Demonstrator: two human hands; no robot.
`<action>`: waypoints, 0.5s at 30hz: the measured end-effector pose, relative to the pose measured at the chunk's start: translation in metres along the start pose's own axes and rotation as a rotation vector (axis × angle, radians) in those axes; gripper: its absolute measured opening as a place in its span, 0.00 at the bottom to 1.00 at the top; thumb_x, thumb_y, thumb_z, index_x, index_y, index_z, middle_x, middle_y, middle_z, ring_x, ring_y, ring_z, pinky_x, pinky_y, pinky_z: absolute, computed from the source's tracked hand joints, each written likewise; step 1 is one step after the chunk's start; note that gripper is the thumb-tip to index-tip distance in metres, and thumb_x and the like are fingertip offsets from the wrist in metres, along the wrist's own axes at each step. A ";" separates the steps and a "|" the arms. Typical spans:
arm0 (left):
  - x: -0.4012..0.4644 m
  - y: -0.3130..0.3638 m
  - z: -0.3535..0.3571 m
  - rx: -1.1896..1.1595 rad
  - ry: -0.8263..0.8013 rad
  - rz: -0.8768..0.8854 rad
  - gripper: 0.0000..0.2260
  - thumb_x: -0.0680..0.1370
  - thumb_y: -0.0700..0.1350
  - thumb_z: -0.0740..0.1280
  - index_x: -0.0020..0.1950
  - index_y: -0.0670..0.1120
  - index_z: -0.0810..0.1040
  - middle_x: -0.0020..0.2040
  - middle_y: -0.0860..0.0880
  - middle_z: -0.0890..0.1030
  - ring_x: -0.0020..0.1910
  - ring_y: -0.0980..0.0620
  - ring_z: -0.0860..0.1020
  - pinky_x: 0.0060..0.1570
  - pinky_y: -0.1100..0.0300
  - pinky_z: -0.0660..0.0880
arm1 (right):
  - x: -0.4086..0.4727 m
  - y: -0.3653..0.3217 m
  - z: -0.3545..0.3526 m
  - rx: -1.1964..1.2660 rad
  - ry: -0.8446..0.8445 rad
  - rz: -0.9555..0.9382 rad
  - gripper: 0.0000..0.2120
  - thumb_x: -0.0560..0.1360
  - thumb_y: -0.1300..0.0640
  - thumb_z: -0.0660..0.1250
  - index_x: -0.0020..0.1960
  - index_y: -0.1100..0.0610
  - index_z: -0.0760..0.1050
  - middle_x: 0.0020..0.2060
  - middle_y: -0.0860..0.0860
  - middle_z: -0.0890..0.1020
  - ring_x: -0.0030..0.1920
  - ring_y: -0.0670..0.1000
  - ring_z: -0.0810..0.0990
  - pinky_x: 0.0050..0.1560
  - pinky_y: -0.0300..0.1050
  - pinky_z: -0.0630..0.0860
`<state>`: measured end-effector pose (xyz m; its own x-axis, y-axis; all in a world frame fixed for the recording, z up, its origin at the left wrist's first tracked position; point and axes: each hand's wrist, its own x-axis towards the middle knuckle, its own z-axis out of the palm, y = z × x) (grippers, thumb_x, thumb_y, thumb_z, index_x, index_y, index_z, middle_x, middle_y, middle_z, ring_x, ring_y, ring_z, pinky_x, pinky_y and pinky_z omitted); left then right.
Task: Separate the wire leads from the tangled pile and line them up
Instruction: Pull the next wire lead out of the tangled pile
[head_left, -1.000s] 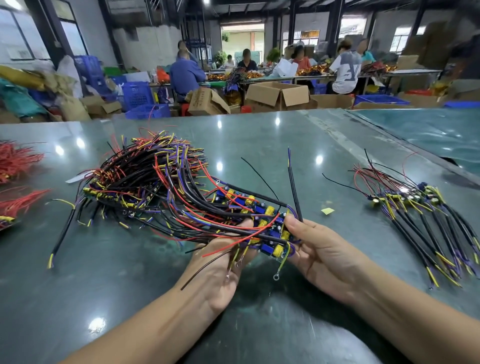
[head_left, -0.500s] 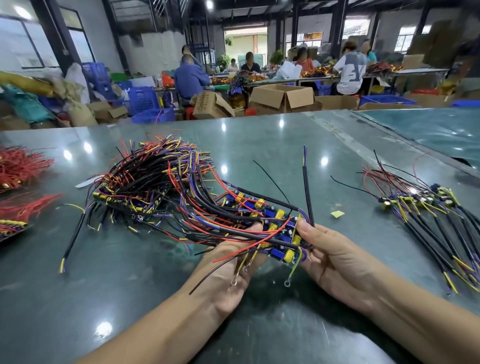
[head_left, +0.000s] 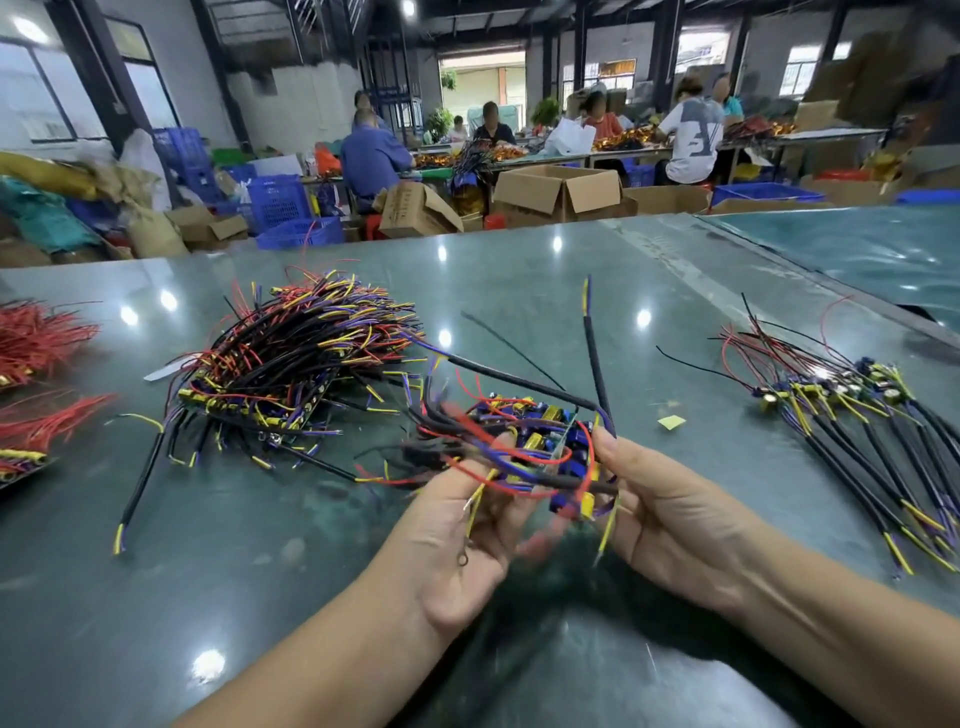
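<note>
A person's two bare forearms reach in from the near edge of a glossy dark green table (head_left: 519, 291). Between the hands, lifted off the surface, is a small cluster of black, red, purple and yellow wire leads with blue and gold components (head_left: 530, 447), partly blurred by motion. The left hand (head_left: 457, 540) lies palm up beneath the cluster, thumb curled over its wires. The right hand (head_left: 670, 514) holds the cluster's right end, thumb pressed on top; its other fingers are hidden, so the exact grip there cannot be told.

One stiff black sleeved lead (head_left: 595, 358) stands up from the cluster, and another runs back left toward the large tangled pile of the same multicoloured leads (head_left: 291, 364), which sits left of centre, just beside the held cluster. Whether any held strand is snagged in the pile cannot be told. Toward the right edge, well apart, lies a fanned row of sorted black leads with yellow tips (head_left: 862, 431). Bundles of red wires (head_left: 36, 343) rest at the left edge. A small yellow scrap (head_left: 671, 422) lies near the right hand.

Risk, as a judgement: pulling the cluster away could drag a caught strand and haul the pile along, or strain a solder joint. The looped red wires could also knot tighter if tugged instead of teased apart. Loose leads may slip from the open left palm.
</note>
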<state>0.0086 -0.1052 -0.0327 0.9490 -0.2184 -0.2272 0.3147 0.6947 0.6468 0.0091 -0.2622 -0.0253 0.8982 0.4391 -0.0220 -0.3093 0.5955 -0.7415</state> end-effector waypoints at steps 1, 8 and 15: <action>-0.004 0.003 0.008 0.006 -0.003 0.017 0.05 0.58 0.39 0.70 0.32 0.42 0.84 0.31 0.46 0.84 0.28 0.53 0.82 0.28 0.58 0.80 | 0.001 0.001 -0.002 -0.009 0.023 -0.006 0.16 0.71 0.57 0.65 0.52 0.65 0.82 0.52 0.63 0.83 0.50 0.56 0.84 0.47 0.48 0.82; 0.000 0.012 0.004 0.206 0.112 0.186 0.12 0.64 0.42 0.70 0.46 0.45 0.84 0.39 0.48 0.82 0.25 0.58 0.77 0.23 0.70 0.73 | 0.004 -0.005 -0.006 -0.023 0.268 -0.064 0.07 0.65 0.59 0.70 0.39 0.62 0.84 0.41 0.57 0.85 0.34 0.48 0.84 0.30 0.35 0.78; 0.014 0.053 -0.019 0.180 0.581 0.562 0.02 0.78 0.40 0.66 0.47 0.46 0.78 0.34 0.55 0.82 0.33 0.58 0.78 0.38 0.63 0.77 | 0.006 -0.011 -0.010 0.052 0.432 -0.152 0.07 0.69 0.60 0.68 0.45 0.63 0.77 0.34 0.56 0.83 0.30 0.51 0.83 0.19 0.34 0.72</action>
<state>0.0385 -0.0583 -0.0158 0.8215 0.5518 -0.1435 -0.1590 0.4634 0.8718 0.0212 -0.2722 -0.0238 0.9791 0.0299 -0.2013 -0.1692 0.6695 -0.7233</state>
